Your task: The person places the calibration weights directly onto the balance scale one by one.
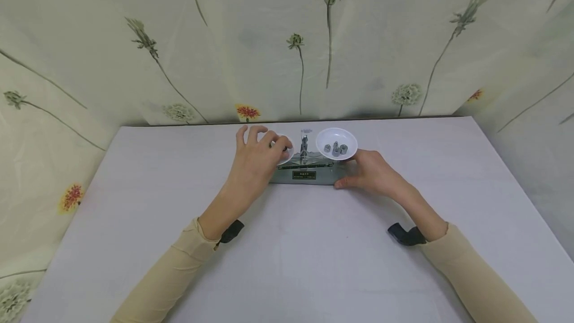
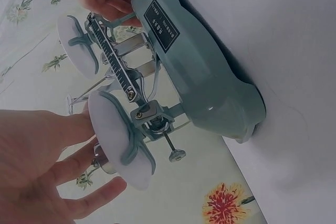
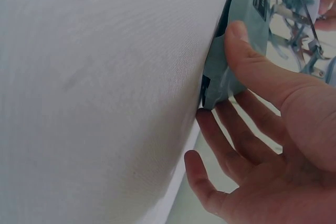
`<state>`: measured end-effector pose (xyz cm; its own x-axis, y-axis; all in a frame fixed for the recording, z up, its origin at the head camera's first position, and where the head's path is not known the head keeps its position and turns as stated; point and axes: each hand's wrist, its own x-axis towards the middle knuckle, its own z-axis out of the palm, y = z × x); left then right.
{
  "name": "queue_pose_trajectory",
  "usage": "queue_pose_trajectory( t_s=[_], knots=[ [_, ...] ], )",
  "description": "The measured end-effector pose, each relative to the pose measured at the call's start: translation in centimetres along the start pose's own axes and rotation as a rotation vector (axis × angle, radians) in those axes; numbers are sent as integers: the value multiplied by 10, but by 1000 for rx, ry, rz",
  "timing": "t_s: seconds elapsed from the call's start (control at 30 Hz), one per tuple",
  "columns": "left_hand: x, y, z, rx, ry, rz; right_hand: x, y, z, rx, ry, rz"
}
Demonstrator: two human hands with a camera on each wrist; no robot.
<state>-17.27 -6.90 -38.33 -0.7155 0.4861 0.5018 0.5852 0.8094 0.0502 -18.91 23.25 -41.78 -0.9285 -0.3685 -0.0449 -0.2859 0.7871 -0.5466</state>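
Note:
A green-grey balance scale [image 1: 304,176] with two white pans faces me on the table. My left hand [image 1: 257,158] is over the left pan [image 2: 118,135], its fingers around a small metal weight [image 2: 103,160] at the pan's surface. In the head view those fingers cover much of that pan. My right hand [image 1: 374,173] grips the right end of the scale's base, thumb [image 3: 247,56] on the front and fingers around the end and behind. Several metal weights [image 1: 336,151] stand on the right pan [image 1: 324,138].
A white cloth covers the table [image 1: 305,248], and a flower-patterned curtain [image 1: 264,64] hangs behind its far edge. Black wrist straps [image 1: 405,235] show below both hands. An adjusting knob [image 2: 177,155] sticks out at the beam's left end.

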Motion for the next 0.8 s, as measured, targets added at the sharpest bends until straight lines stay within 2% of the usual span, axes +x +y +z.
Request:
queue_pose_trajectory(
  t_s=[0.4,0.57,0.8],
  knots=[
    [-2,-1,3,13,-9,-18,1,1,1,5,2,-5],
    [-4,-4,2,1,-22,-63,0,3,2,3,0,0],
    [-5,-13,0,-21,-80,-140,1,4,0,4,0,-9]
  ],
)
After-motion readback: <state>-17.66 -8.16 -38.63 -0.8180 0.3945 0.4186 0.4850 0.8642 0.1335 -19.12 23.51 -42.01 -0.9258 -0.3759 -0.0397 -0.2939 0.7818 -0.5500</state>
